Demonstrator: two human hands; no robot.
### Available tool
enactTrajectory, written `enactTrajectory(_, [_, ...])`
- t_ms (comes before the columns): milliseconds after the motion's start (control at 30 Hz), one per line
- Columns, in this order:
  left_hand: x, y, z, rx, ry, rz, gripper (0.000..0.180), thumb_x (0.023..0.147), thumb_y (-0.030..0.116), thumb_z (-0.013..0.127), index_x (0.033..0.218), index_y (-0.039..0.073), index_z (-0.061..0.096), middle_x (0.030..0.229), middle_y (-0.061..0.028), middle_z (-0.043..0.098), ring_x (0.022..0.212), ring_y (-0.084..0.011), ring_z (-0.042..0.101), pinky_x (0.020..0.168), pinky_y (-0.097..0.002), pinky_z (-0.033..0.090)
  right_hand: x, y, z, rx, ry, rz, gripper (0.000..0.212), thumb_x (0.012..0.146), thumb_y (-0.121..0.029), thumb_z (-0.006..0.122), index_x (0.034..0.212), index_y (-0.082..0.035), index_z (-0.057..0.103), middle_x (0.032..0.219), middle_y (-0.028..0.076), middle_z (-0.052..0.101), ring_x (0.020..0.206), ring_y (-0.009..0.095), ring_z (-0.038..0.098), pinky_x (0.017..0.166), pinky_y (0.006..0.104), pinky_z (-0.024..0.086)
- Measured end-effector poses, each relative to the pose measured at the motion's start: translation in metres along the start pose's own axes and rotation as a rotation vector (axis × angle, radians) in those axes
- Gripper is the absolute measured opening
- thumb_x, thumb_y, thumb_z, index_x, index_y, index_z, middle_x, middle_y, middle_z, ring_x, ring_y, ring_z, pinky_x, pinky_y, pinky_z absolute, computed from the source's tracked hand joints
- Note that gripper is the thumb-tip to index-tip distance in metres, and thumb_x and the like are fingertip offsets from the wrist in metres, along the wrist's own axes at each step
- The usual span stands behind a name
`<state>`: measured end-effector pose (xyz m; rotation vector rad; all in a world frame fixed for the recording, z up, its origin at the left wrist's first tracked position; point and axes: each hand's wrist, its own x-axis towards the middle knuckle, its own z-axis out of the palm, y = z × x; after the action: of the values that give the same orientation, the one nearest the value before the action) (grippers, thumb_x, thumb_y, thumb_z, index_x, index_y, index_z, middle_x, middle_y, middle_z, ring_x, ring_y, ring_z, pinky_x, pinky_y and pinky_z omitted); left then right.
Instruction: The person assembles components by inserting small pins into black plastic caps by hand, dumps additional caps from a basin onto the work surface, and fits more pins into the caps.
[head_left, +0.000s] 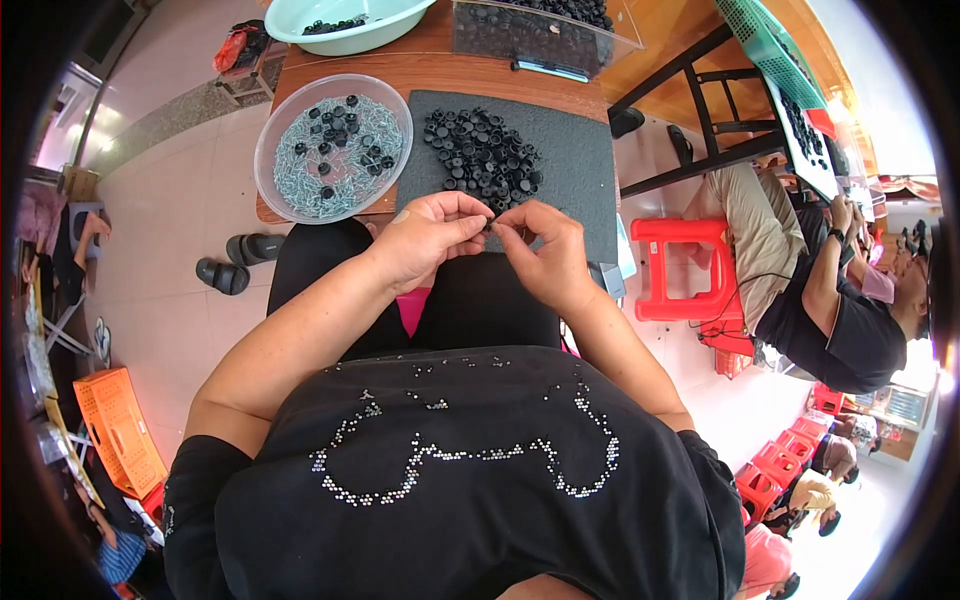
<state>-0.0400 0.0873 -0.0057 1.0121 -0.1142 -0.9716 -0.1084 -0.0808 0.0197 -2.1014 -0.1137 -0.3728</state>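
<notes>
My left hand (432, 238) is closed, with thumb and fingers pinching a small black part (489, 225) over the near edge of the dark grey mat (570, 150). My right hand (548, 252) meets it there, thumb and forefinger pinched together; the fingertips cover most of what lies between them. Just beyond both hands, a heap of small round black caps (485, 150) is spread on the mat. To the left stands a clear round tub (268, 160) of silver screws (300, 180), with several black caps (335, 125) lying on top of them.
Behind the tub is a pale green basin (385, 35) with black parts. A clear bin (520, 40) of black parts stands at the back, a blue-and-black pen (550, 71) before it. At right are a red stool (680, 270) and a seated co-worker (820, 310). Black sandals (222, 275) lie at left.
</notes>
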Motion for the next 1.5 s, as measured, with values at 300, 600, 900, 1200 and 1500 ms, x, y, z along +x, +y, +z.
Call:
enactTrajectory(300, [-0.003,0.000,0.002,-0.043,0.010,-0.020,0.014,0.091,0.010,0.054,0.103,0.003,0.058,0.093,-0.0040,0.060,0.082,-0.0101,0.057,0.076,-0.0237,0.050,-0.003,-0.001,0.006,-0.019,-0.013,0.052,0.006,0.077,-0.001,0.067,0.082,0.000,0.063,0.068,0.005,0.061,0.060,0.010,0.055,0.054,0.0226,0.044])
enactTrajectory(600, [-0.004,0.004,0.008,-0.272,-0.020,0.006,0.024,0.092,0.006,0.049,0.116,0.003,0.051,0.099,-0.0057,0.060,0.088,-0.0117,0.058,0.081,-0.0245,0.050,-0.005,0.017,0.007,0.279,-0.092,0.128,0.016,0.083,0.002,0.062,0.099,0.001,0.063,0.094,0.006,0.058,0.081,0.009,0.056,0.070,0.0218,0.046])
enactTrajectory(900, [-0.003,0.000,0.006,-0.249,-0.022,-0.075,0.026,0.091,0.006,0.050,0.117,0.003,0.049,0.106,-0.0077,0.057,0.095,-0.0138,0.056,0.084,-0.0270,0.048,-0.006,0.014,0.013,0.489,-0.045,0.154,0.015,0.084,0.004,0.059,0.098,0.002,0.062,0.098,0.006,0.057,0.086,0.011,0.056,0.077,0.0220,0.046])
enactTrajectory(1200, [-0.005,0.001,-0.001,-0.207,0.100,-0.007,0.028,0.088,-0.003,0.045,0.116,-0.005,0.049,0.111,-0.0135,0.055,0.103,-0.0201,0.055,0.092,-0.0293,0.045,-0.006,0.018,0.007,0.115,-0.039,0.218,0.010,0.076,-0.002,0.067,0.084,-0.001,0.061,0.073,0.000,0.061,0.066,0.006,0.054,0.058,0.0204,0.043])
enactTrajectory(1500, [-0.009,-0.007,0.006,0.400,0.218,0.180,0.024,0.088,-0.002,0.051,0.110,-0.003,0.059,0.100,-0.0126,0.064,0.091,-0.0143,0.061,0.081,-0.0254,0.049,-0.004,0.004,0.007,-0.052,-0.115,0.044,0.012,0.073,-0.006,0.068,0.080,-0.001,0.060,0.074,0.010,0.060,0.066,0.021,0.059,0.058,0.0307,0.048])
